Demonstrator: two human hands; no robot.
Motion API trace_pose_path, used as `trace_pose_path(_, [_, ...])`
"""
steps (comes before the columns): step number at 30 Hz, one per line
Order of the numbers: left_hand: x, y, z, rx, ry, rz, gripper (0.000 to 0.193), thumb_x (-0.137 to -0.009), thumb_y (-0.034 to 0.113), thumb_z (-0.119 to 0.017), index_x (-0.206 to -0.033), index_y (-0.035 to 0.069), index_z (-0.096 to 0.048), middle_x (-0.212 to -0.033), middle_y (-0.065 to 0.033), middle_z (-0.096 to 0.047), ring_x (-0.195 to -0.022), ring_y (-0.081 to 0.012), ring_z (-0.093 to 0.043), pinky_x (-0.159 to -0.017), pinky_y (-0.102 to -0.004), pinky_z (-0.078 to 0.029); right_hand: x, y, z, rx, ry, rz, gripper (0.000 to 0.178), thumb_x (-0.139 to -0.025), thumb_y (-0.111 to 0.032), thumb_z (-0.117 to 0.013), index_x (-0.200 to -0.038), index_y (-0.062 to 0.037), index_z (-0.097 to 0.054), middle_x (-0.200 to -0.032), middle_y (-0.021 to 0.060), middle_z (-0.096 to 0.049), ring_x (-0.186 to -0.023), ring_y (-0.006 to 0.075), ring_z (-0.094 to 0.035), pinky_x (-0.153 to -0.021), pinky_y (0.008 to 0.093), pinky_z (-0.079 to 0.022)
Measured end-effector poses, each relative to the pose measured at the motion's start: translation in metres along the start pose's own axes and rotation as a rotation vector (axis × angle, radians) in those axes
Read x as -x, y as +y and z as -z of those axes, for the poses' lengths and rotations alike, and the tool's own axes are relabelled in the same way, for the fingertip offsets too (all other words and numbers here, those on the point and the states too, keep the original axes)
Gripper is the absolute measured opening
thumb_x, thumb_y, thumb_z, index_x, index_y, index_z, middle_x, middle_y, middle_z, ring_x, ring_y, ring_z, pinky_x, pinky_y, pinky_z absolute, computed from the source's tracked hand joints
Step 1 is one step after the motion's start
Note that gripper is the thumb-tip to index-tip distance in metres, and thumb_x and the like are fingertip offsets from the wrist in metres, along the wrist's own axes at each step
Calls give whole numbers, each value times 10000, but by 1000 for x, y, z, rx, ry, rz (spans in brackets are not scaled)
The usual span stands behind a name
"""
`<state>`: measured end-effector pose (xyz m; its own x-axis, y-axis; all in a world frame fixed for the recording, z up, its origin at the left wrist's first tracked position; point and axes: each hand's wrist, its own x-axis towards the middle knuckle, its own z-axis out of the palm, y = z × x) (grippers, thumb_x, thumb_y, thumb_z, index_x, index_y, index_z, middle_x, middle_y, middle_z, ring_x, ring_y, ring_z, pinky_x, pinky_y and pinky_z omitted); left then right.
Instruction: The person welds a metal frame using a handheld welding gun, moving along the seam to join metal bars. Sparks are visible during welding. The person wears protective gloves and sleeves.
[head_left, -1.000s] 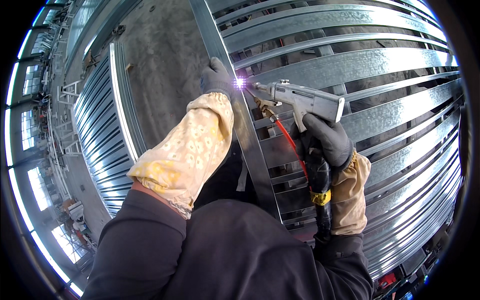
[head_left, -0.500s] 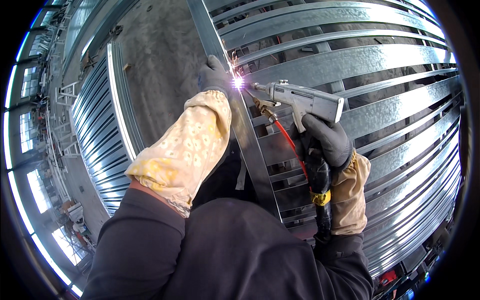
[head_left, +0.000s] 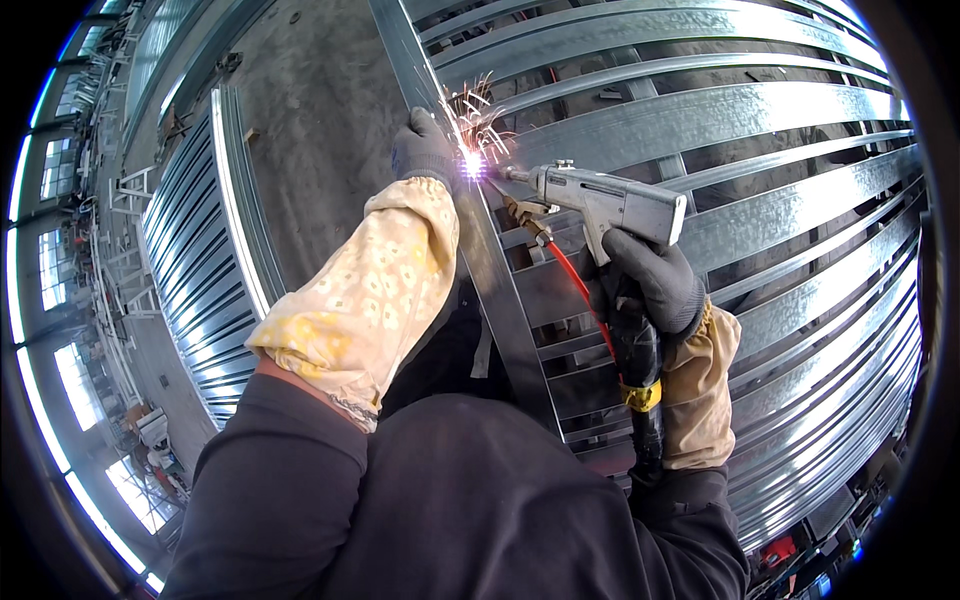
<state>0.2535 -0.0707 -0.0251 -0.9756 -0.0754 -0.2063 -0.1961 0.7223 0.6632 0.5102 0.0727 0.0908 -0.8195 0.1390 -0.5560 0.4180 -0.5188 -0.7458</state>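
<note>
A grey-silver welding gun [head_left: 610, 195] is gripped by its handle in my gloved right hand [head_left: 655, 280]. Its nozzle points left at a bright violet-white glow with sparks, on the long galvanized steel rail [head_left: 497, 285] that edges a slatted frame. A thin wire guide with a red hose [head_left: 572, 270] runs under the nozzle to the glow. The gun's thick black cable [head_left: 637, 345], banded with yellow tape, hangs along my right forearm. My gloved left hand [head_left: 422, 150] is closed on the rail's left edge, close beside the glow; its fingertips are partly hidden. Pale sleeve covers wrap both forearms.
Parallel galvanized slats [head_left: 800, 220] with open gaps fill the right side. Another stack of metal slats [head_left: 190, 270] lies at left on the grey concrete floor [head_left: 310, 90]. White trestles [head_left: 130, 190] and windows line the far left.
The sparks have grown and spray higher from the glow. My left hand and the rail have shifted very slightly left; the gun stays almost in place.
</note>
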Motion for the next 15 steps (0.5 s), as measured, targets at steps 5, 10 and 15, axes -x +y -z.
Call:
trace_pose_path(5, [-2, -3, -2, -34, 21, -29, 634, -961, 489, -356, -1027, -64, -659, -990, -300, -660, -973, -466, -625, -844, -488, -504, 2, 2, 1, -13, 8, -1, 359, -916, -281, -565, -1056, 49, -574, -780, 113, -650, -555, 169, -623, -485, 269, -501])
trace_pose_path(10, [-2, -4, -3, -47, 34, -57, 651, -958, 497, -352, -1017, -74, -658, -987, -316, -652, -977, -473, -620, -847, -497, -500, 5, 1, -1, -6, 8, 16, 357, -916, -281, -564, -1052, 49, -576, -781, 120, -652, -550, 175, -625, -481, 274, -500])
trace_pose_path(15, [-5, -6, -5, -48, 41, -47, 665, -952, 507, -353, -996, -81, -659, -981, -330, -645, -976, -483, -615, -852, -507, -494, 7, 0, 0, -37, -2, -20, 323, -938, -228, -551, -1146, 18, -575, -820, 67, -664, -583, 94, -600, -491, 213, -452])
